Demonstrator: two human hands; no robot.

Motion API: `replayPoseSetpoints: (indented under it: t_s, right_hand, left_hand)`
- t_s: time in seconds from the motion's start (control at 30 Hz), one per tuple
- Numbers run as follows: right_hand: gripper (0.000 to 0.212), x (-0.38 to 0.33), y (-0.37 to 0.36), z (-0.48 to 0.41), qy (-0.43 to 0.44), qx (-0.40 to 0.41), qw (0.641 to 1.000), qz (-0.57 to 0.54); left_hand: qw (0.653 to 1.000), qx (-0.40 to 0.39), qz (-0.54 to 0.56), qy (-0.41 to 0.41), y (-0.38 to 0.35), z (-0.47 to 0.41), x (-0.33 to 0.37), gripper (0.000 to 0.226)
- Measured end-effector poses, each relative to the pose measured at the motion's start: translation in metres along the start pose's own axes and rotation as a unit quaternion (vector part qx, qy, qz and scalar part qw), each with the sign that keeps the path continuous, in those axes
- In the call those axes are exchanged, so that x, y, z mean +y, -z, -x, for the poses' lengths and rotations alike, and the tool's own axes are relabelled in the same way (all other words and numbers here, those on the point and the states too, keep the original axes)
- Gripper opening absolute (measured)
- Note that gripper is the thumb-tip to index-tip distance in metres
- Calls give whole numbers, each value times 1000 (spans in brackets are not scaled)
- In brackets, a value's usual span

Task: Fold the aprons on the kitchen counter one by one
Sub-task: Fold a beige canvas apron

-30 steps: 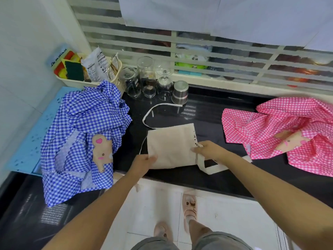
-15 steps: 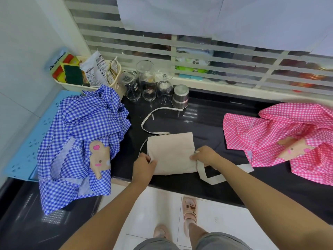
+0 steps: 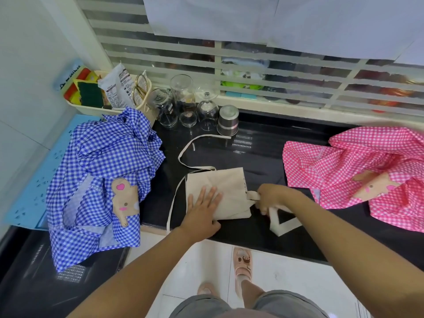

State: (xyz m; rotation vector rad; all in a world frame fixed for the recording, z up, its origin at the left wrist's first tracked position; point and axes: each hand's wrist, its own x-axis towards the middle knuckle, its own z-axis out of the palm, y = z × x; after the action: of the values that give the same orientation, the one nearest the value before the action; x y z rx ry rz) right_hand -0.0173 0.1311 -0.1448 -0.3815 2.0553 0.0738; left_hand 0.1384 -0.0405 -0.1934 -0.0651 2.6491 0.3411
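A beige apron lies folded into a small rectangle on the black counter, near its front edge. My left hand presses flat on the apron's near left part, fingers straight. My right hand grips the wide beige strap at the apron's right side. A thin tie trails from the apron toward the back. A crumpled blue checked apron with a bear patch lies at the left. A crumpled pink checked apron lies at the right.
Upturned glasses and a steel cup stand at the back of the counter. A cream basket of sponges and packets sits at the back left. A blue mat lies under the blue apron. White floor tiles show below the counter edge.
My left hand moved from the apron's left edge onto its top and now presses flat. My right hand took hold of the wide strap and pulled it into a bent loop.
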Motion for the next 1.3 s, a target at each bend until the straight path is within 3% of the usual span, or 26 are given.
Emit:
replayPoseSetpoints:
  t_s: [0.1,0.23,0.3,0.4,0.5,0.6,0.7,0.83,0.97,1.13,1.3]
  right_hand:
    - [13,34,24,8,-61,-2,988,144]
    - [65,86,49,24,-124,130,975,133]
    - [94,92,44,34,-73,198,968,137]
    - [109,65,15,37,151,257,951,81]
    - [104,23,-24,32,297,234,917,131]
    - [90,-6,-57,24,327,229,897,187]
    - [74,-12,-74,16,317,232,906,159]
    - [48,5,-69,10,298,217,929,34]
    - [9,6,-45,3,268,228,925,-140]
    - [27,-8,-24,-13,162,207,924,-276]
    - [31,-24,-24,-23,83,233,921,-301]
  left_hand:
    - [1000,-11,-21,18,3,0,2,90]
    - [999,0,-45,28,-1,-1,4,89]
    - [998,6,-49,33,-1,-2,4,88]
    - [998,2,-56,36,1,-4,4,87]
    - [998,7,-55,40,-1,-3,5,85]
    - [998,-6,-54,34,2,0,8,80]
    - [999,-39,-33,3,11,6,6,76]
    - [995,-49,83,-33,23,10,-7,63]
    - [977,23,208,30,55,0,-28,24]
    - [922,28,355,155,59,-19,-52,18]
    - [900,99,341,254,50,-29,-44,31]
